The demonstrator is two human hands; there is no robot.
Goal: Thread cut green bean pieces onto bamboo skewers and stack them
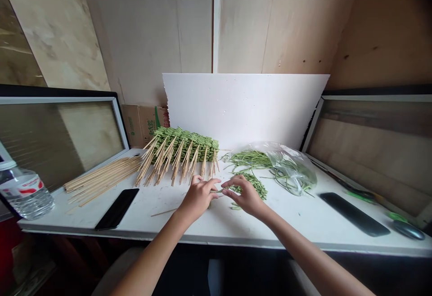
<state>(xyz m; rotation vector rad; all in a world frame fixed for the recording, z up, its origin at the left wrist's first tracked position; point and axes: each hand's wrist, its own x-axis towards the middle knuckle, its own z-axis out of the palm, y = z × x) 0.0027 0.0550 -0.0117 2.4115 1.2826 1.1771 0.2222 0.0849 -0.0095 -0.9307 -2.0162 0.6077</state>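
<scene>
Near the table's middle, my left hand [200, 197] and my right hand [245, 195] meet almost fingertip to fingertip. Both pinch a short green bean piece [218, 191] between them. A thin wooden skewer [164, 213] sticks out to the left from beneath my left hand. Just behind my right hand lies a pile of cut green bean pieces [258, 187]. Skewers threaded with green beans [185, 145] are stacked behind my left hand, their bare stick ends pointing forward.
Loose skewers [104, 177] and a black phone [117, 208] lie left, beside a water bottle [27, 190]. Long beans [253, 158] spill from a plastic bag [297, 170] at right. Further right are a dark flat object [354, 213] and a mouse [408, 230]. A white board [243, 107] stands behind.
</scene>
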